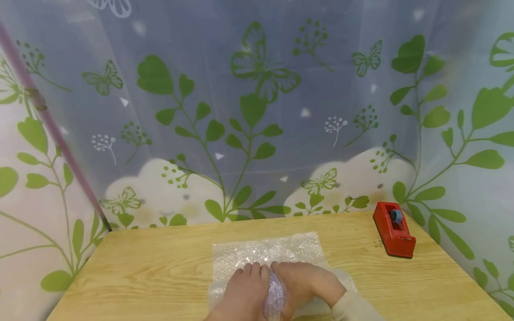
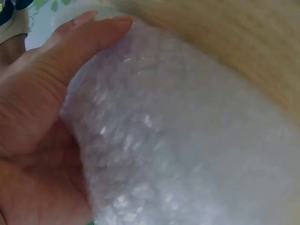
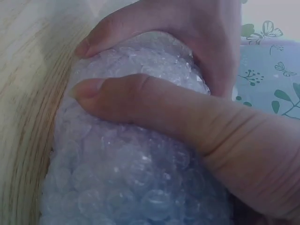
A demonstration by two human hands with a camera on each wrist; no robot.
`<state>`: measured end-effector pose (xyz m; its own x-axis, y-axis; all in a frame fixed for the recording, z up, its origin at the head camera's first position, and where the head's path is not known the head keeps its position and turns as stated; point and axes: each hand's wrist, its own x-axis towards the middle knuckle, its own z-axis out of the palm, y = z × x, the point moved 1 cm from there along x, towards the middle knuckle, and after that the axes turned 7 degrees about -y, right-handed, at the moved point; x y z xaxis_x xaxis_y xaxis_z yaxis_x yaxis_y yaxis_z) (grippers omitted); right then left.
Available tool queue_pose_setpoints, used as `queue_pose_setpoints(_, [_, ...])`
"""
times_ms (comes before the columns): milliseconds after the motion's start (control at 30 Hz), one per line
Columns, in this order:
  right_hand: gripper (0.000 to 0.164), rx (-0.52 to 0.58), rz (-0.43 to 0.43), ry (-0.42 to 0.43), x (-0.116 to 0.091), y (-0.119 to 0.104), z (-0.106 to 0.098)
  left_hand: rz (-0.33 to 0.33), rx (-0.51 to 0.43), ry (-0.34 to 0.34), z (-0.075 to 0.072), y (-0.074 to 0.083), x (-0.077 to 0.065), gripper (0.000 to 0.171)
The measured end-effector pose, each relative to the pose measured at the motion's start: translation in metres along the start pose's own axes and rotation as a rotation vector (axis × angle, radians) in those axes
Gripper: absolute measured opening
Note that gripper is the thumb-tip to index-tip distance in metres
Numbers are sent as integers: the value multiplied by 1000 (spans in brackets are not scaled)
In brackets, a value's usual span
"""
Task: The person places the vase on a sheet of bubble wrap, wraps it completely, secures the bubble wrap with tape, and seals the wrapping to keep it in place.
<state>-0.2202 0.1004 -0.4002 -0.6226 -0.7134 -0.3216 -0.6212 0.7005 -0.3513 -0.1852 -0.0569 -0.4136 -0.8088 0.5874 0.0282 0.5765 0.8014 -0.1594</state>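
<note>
Both hands grip a rounded, purple-tinted bundle in bubble wrap (image 1: 275,294) near the table's front edge. In the head view the left hand (image 1: 246,290) lies along its left side, and the right hand (image 1: 301,281) curves around its right side. Under and behind them a sheet of bubble wrap (image 1: 265,253) is spread on the table. In the right wrist view the right thumb (image 3: 140,101) presses across the wrapped bundle (image 3: 126,173), with the left hand (image 3: 187,23) just beyond. The left wrist view is filled mostly by blurred bubble wrap (image 2: 140,136). What the wrap encloses cannot be made out.
A red tape dispenser (image 1: 395,232) with a small blue roll stands at the table's right rear. The wood-grain table (image 1: 152,267) ends at a printed curtain (image 1: 257,133) behind, with more curtain at both sides. A pink pole (image 1: 60,133) slants down at the left.
</note>
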Motion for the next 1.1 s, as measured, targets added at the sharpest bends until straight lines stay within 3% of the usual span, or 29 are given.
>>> queue_pose_setpoints(167, [65, 29, 63, -45, 2, 0, -4, 5, -74, -18, 2, -3, 0, 95])
queue_pose_setpoints(267, [66, 50, 35, -50, 4, -1, -4, 30, -125, -36, 4, -7, 1, 95])
queue_pose_setpoints(600, [60, 216, -169, -111, 9, 12, -8, 85, -184, 18, 9, -17, 6, 81])
queue_pose_setpoints(767, [46, 415, -339, -203, 16, 22, -12, 67, -322, -74, 6, -21, 12, 79])
queue_pose_setpoints(867, [43, 496, -370, -235, 18, 24, -12, 60, -369, -111, 4, -22, 14, 78])
queue_pose_setpoints(1000, [45, 519, -311, -219, 17, 24, -11, 61, -404, -126, 4, -24, 15, 78])
queue_pose_setpoints(1100, [64, 472, -134, -159, 12, 23, -10, 77, -453, -143, 6, -27, 16, 78])
